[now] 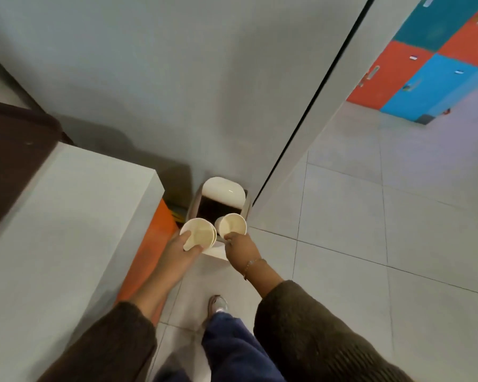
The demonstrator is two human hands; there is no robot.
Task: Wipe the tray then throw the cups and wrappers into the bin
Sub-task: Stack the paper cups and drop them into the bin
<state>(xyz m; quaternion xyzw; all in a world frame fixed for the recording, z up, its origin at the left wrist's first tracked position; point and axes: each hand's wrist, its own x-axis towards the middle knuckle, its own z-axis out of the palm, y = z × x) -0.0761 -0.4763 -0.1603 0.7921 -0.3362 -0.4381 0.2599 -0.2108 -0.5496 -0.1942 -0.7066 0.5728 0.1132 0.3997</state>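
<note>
The left hand point(184, 248) pinches the rim of nested cups point(198, 233); the right hand point(239, 245) pinches a single cup point(231, 224). Both mouths tilt back toward the person, bases pointing forward and down. Just beyond lies the bin point(221, 204), lid up, directly below; the right hand looks slightly nearer.

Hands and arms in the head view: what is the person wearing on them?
Both hands are bare. The left hand comes out of a dark brown knitted sleeve. The right hand has a thin beaded bracelet at the wrist and a dark olive-brown ribbed sleeve.
</note>
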